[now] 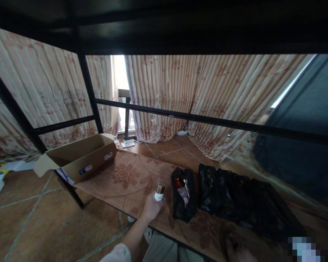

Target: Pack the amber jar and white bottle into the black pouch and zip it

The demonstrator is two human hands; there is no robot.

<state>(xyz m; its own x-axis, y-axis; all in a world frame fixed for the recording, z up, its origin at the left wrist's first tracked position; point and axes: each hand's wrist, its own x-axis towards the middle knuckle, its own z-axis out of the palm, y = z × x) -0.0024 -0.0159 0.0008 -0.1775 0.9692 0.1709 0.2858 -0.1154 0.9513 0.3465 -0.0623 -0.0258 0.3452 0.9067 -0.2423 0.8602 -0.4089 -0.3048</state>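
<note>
Bottle (159, 194), white with gold cap, was gripped in left hand (152, 207), fingers closed round it, beside open black bag (185, 215). Work looked partway: bag already held pink packet (183, 193); bottle was not yet inside. Row of dark bags (235, 196) stood alongside, contents unclear. Right hand (236, 249) sat in shadow; grip couldn't be told.

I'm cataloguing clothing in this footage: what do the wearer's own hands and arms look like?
The left hand is bare, no glove or watch showing; a pale sleeve with faint markings leaves the forearm uncovered. The right hand is in deep shadow, so its details cannot be made out.
</note>
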